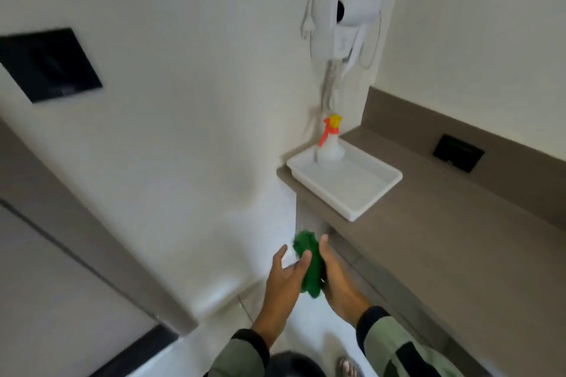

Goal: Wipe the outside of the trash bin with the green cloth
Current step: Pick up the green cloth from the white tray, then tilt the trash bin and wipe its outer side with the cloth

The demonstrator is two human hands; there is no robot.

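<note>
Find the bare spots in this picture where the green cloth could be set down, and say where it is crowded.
Free: the white tray forward of the spray bottle, and the brown counter to the right of the tray, below the black wall socket. Crowded: the tray's back corner, taken by the bottle under the hair dryer. Both hands hold the green cloth.
</note>
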